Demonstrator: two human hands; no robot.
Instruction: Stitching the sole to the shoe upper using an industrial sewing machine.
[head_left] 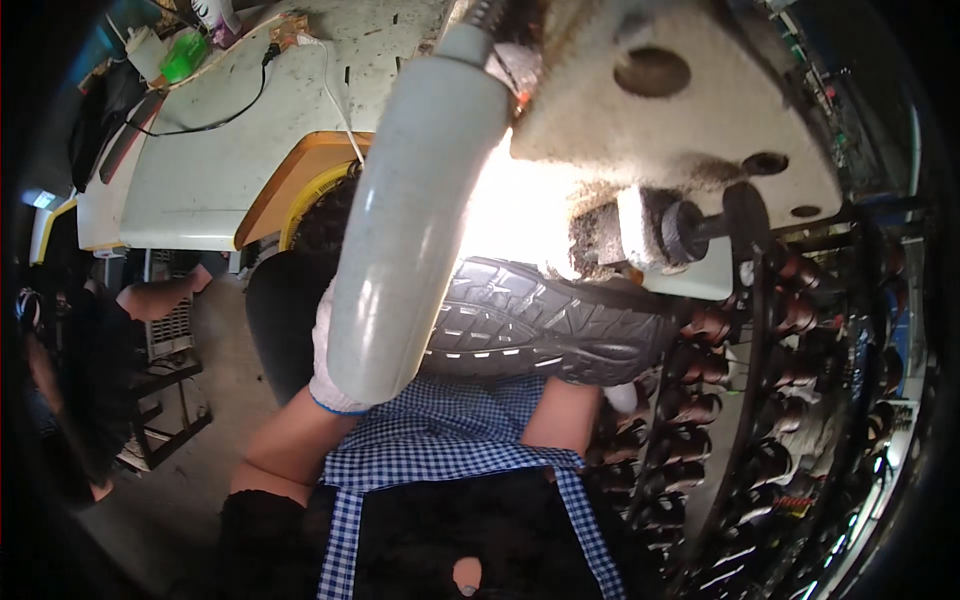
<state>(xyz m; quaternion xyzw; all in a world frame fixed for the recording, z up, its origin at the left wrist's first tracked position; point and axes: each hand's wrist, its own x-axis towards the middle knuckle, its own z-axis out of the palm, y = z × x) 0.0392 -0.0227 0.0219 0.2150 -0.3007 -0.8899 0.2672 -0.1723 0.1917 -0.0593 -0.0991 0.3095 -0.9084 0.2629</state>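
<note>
A shoe (540, 325) with its black treaded sole up sits below a pale machine (700, 120), partly behind a grey cylindrical housing (415, 220). The gloved left hand (322, 350) and gloved right hand (622, 398) flank it, fingers hidden, so I cannot tell their grip. Racked brown shoes (695, 408) stand rightward.

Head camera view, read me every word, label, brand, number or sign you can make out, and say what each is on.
None can be read.
Black treaded shoe sole: no legible lettering.
Smooth grey cylindrical housing: no lettering visible.
White-and-purple bottle, upper left: too small and blurred to read.
</note>
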